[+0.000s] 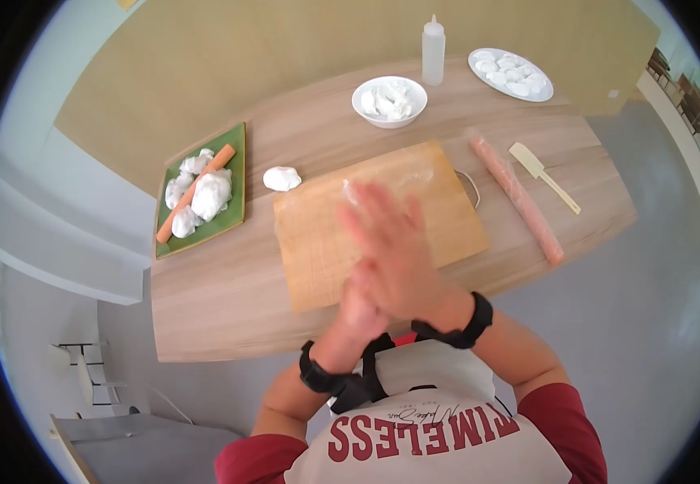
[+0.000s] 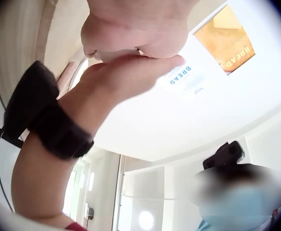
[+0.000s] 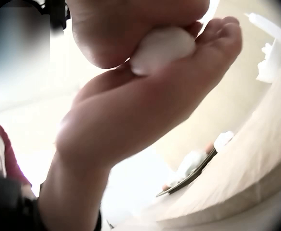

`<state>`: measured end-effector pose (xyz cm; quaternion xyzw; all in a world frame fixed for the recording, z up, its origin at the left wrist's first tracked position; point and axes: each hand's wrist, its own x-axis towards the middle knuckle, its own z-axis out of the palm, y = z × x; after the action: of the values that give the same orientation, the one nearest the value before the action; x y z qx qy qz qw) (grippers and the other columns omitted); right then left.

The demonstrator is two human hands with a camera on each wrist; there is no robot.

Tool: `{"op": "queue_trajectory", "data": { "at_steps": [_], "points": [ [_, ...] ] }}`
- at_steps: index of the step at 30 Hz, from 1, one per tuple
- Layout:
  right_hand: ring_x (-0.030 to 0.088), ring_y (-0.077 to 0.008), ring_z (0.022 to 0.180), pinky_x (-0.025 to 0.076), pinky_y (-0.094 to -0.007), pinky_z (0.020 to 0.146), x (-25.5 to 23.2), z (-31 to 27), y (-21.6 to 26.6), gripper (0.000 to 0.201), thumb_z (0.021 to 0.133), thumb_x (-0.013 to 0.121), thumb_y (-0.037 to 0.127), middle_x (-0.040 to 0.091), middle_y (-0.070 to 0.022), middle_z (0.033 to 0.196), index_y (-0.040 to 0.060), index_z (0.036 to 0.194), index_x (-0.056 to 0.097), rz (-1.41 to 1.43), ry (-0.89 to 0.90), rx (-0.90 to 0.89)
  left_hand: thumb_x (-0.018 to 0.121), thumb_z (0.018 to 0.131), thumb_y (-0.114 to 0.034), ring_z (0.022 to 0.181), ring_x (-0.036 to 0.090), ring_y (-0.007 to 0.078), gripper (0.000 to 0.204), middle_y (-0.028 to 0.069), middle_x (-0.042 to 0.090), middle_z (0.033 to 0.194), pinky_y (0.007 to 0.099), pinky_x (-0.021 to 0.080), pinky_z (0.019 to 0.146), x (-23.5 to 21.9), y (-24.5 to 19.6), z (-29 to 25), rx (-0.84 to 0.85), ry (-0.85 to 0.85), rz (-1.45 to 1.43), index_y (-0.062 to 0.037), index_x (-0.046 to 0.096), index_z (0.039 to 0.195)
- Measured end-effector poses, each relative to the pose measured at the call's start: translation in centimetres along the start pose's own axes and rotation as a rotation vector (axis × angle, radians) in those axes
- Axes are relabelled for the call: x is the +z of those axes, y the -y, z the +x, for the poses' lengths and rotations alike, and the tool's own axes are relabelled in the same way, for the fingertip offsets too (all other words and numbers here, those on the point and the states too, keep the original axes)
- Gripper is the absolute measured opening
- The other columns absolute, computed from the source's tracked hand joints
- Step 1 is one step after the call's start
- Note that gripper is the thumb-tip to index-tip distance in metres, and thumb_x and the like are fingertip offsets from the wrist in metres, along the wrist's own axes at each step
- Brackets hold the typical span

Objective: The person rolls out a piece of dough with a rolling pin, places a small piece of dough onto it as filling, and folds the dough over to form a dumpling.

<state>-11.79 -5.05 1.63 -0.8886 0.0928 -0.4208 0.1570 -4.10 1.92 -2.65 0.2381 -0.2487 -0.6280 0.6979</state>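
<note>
Between the two palms sits a small white ball of soft dough (image 3: 162,50), seen in the right wrist view. My right hand (image 1: 398,254) lies over it, blurred, its fingers stretched forward in the head view. Underneath, my left hand (image 3: 145,103) supports the dough on its palm, fingers extended. Both hands are raised above the near part of a wooden board (image 1: 318,258), and from the head view they hide the dough. Left of the board's far corner rests a white dough lump (image 1: 282,178).
A green tray (image 1: 239,185) at left carries white lumps and an orange rod (image 1: 222,156). Behind the board are a white bowl (image 1: 389,123), a squeeze bottle (image 1: 433,56) and a plate (image 1: 545,94) of white pieces. A pink rod (image 1: 519,202) and a spatula (image 1: 545,176) lie right.
</note>
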Motion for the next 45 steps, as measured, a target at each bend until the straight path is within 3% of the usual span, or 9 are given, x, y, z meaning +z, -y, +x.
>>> {"op": "queue_trajectory", "data": {
  "at_steps": [12, 17, 19, 20, 22, 26, 32, 34, 45],
  "points": [
    [0.033, -0.0367, 0.130, 0.021, -0.0556, 0.103, -1.2, 1.4, 0.4, 0.054, 0.085, 0.048, 0.037, 0.036, -0.0227, 0.138, -0.0018, 0.121, 0.050, -0.035, -0.040, 0.142, 0.030, 0.095, -0.048, 0.138, 0.017, 0.0230, 0.066, 0.0096, 0.016, 0.150, 0.0381, 0.016, 0.112, 3.2, -1.6, 0.0, 0.179, 0.059, 0.029, -0.0071, 0.015, 0.144],
    [0.033, -0.0375, 0.129, 0.022, -0.0561, 0.101, 2.8, -0.6, 4.9, 0.056, 0.079, 0.052, 0.025, 0.036, -0.0219, 0.138, -0.0032, 0.126, 0.043, 0.178, 0.051, -0.165, 0.025, 0.097, -0.048, 0.137, 0.019, 0.0230, 0.064, 0.0098, 0.020, 0.149, 0.0380, 0.016, 0.112, 2.7, -3.8, 1.3, 0.047, 0.032, 0.139, -0.0048, 0.017, 0.143],
    [0.033, -0.0396, 0.128, 0.024, -0.0583, 0.100, 8.8, 0.5, 5.4, 0.046, 0.079, 0.053, 0.024, 0.039, -0.0198, 0.136, -0.0001, 0.118, 0.053, -0.738, -0.177, 1.008, 0.027, 0.095, -0.049, 0.136, 0.022, 0.0261, 0.065, 0.0117, 0.024, 0.147, 0.0396, 0.016, 0.111, 1.8, -1.6, 0.8, 0.098, 0.098, 0.179, -0.0058, 0.019, 0.143],
    [0.033, -0.0396, 0.128, 0.024, -0.0583, 0.100, 6.4, 0.3, 3.8, 0.046, 0.079, 0.053, 0.024, 0.039, -0.0198, 0.136, -0.0001, 0.118, 0.053, -0.735, -0.175, 1.008, 0.028, 0.094, -0.050, 0.135, 0.025, 0.0293, 0.065, 0.0136, 0.028, 0.145, 0.0412, 0.017, 0.111, 1.6, -1.1, 0.7, 0.171, 0.168, 0.215, -0.0068, 0.021, 0.143],
    [0.029, -0.0394, 0.131, 0.022, -0.0589, 0.102, -0.5, 0.0, -0.8, 0.046, 0.079, 0.054, 0.028, 0.039, -0.0174, 0.137, 0.0045, 0.119, 0.054, -0.133, 0.034, 0.149, 0.027, 0.095, -0.049, 0.135, 0.023, 0.0300, 0.064, 0.0138, 0.027, 0.146, 0.0412, 0.017, 0.111, 2.2, -1.9, 0.3, 0.100, 0.009, 0.119, -0.0067, 0.021, 0.143],
    [0.025, -0.0382, 0.133, 0.017, -0.0596, 0.102, 0.4, -2.4, 3.6, 0.054, 0.084, 0.048, 0.029, 0.034, -0.0176, 0.141, 0.0075, 0.133, 0.040, 0.100, 0.167, -0.118, 0.027, 0.095, -0.048, 0.135, 0.025, 0.0272, 0.062, 0.0118, 0.030, 0.144, 0.0397, 0.022, 0.109, 1.6, -2.4, 1.5, 0.152, 0.012, 0.100, -0.0067, 0.023, 0.142],
    [0.024, -0.0335, 0.135, 0.020, -0.0540, 0.104, -0.5, -0.5, -2.8, 0.057, 0.091, 0.036, 0.037, 0.027, -0.0145, 0.146, 0.0082, 0.140, 0.031, -0.117, 0.049, 0.267, 0.040, 0.095, -0.041, 0.123, 0.040, 0.0246, 0.054, 0.0099, 0.042, 0.134, 0.0371, 0.035, 0.099, 2.1, -1.2, 0.4, -0.118, -0.165, -0.044, -0.0083, 0.032, 0.137],
    [0.030, -0.0296, 0.133, 0.022, -0.0423, 0.106, 0.1, -1.5, -3.9, 0.053, 0.095, 0.037, 0.035, 0.030, -0.0179, 0.144, 0.0031, 0.137, 0.035, 0.717, 0.002, 0.560, 0.044, 0.095, -0.039, 0.118, 0.045, 0.0232, 0.052, 0.0082, 0.046, 0.129, 0.0348, 0.040, 0.094, 1.4, -1.8, 1.1, -0.045, -0.121, -0.013, -0.0098, 0.033, 0.136],
    [0.047, -0.0215, 0.114, 0.035, -0.0318, 0.098, -1.1, -2.7, -2.8, 0.046, 0.099, 0.032, 0.032, 0.048, -0.0125, 0.128, -0.0017, 0.128, 0.045, 0.757, 0.020, 0.736, 0.058, 0.089, -0.017, 0.068, 0.053, 0.0116, 0.021, 0.0010, 0.056, 0.082, 0.0226, 0.040, 0.055, -0.1, -2.0, 2.7, -0.228, -0.292, -0.039, -0.0096, 0.052, 0.108]
  ]
}}
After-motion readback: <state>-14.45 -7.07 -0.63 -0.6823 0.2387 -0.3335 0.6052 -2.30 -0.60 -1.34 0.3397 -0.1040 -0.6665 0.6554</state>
